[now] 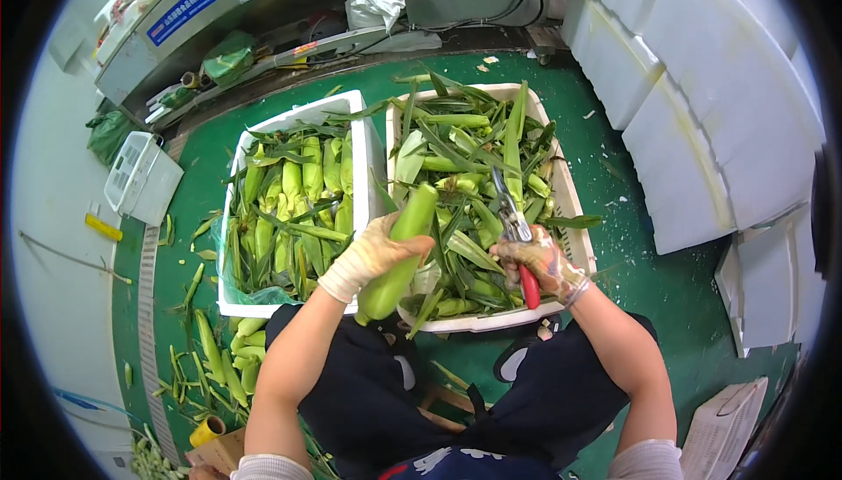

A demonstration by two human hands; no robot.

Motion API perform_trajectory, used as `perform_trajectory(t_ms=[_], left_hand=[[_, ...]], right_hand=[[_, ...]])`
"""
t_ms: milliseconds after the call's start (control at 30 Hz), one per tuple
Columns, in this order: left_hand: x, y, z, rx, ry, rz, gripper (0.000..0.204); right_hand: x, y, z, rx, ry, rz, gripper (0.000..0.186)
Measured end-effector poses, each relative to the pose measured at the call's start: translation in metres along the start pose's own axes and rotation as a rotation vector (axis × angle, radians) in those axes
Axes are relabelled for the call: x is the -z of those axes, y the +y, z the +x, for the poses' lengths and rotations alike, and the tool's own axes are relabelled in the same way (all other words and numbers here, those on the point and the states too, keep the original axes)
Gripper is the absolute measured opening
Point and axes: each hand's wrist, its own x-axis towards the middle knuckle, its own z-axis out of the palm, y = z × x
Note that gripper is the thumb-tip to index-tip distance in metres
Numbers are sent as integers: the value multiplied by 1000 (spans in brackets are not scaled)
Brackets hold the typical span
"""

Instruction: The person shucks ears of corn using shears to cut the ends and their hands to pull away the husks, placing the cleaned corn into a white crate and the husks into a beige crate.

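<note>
A green ear of corn in its husk (405,256) is in my left hand (361,259), gloved in white, with the fingers closed round it. It is held tilted over the near left corner of a cream plastic crate (579,247). Closed round a pair of pruning shears (514,221) with a red handle is my right hand (554,268), in a stained glove. The blades point away from me over the crate, apart from the ear. Loose green leaves and husked ears fill that crate. To its left, a white foam box (372,168) holds several ears in rows.
More ears and trimmings (219,361) lie on the green floor at left. White foam boxes (693,103) are stacked along the right side. A steel machine (167,41) spans the far left. Beside the left wall stands a white basket (145,180); a cardboard box (219,452) sits lower left.
</note>
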Motion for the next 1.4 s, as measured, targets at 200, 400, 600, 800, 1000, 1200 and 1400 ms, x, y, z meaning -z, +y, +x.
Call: perform_trajectory(t_ms=[200, 400, 600, 800, 1000, 1200, 1400], left_hand=[[-2, -5, -10, 69, -318, -854, 73], [-8, -20, -15, 222, -411, -926, 71], [36, -16, -3, 111, -213, -277, 71], [189, -82, -65, 213, 430, 510, 83], [297, -171, -222, 896, 859, 920, 53], [272, -187, -97, 121, 1180, 1025, 19], [265, -218, 18, 323, 1182, 937, 15]], right_hand=[[-36, 5, -39, -65, -523, -202, 42], [-68, 1, -38, -73, -405, 29, 50], [-54, 3, -12, 39, -70, 185, 22], [-11, 29, -3, 71, -91, 331, 35], [-8, 50, 8, -106, 7, 222, 24], [-20, 68, 28, -165, 112, 126, 27], [-36, 67, 29, -148, 166, 12, 27]])
